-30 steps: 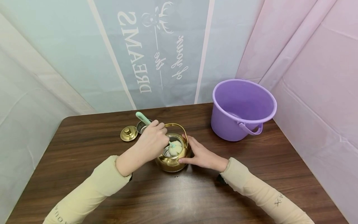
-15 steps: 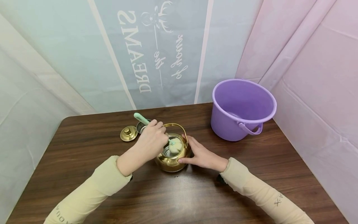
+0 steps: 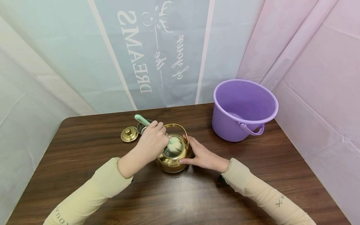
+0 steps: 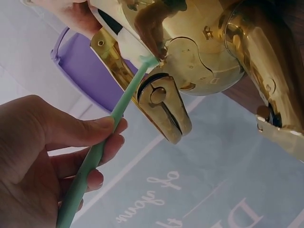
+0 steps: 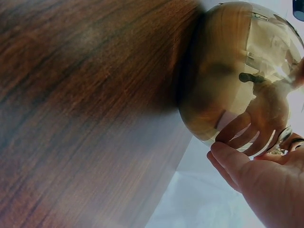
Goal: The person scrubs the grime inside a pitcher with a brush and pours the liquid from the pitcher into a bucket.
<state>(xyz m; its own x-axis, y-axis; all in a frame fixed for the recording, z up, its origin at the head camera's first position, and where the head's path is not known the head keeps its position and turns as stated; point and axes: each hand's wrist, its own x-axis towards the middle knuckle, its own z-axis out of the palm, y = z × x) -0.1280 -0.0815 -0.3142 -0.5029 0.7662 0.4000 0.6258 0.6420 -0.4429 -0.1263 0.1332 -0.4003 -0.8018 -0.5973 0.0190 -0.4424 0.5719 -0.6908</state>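
Observation:
A gold-coloured metal kettle [image 3: 171, 164] stands upright on the table with its top uncovered and its arched handle [image 3: 177, 125] raised at the back. My left hand [image 3: 153, 139] grips the mint-green stem of a cleaning brush [image 4: 97, 149], thumb against fingers. Its cream sponge head [image 3: 175, 145] is inside the kettle's mouth, and the brush's other end [image 3: 141, 119] points up and away to the left. Against the kettle's right side lies my right hand [image 3: 205, 156], thumb toward the front and fingers extended along the belly. In the right wrist view, straight fingertips [image 5: 225, 152] touch the shiny wall.
The gold knobbed lid [image 3: 129, 134] lies left of the kettle, beside a small round steel piece [image 3: 142, 126] partly behind my left hand. A purple bucket [image 3: 232, 125] stands at the back right. Cloth curtains [image 3: 174, 97] rise behind the wooden table [image 3: 84, 134].
The sponge head has shifted slightly inside the kettle's mouth and turned, with less of the stem visible. The brush's outer end has moved a little left and down. My right hand stays in place.

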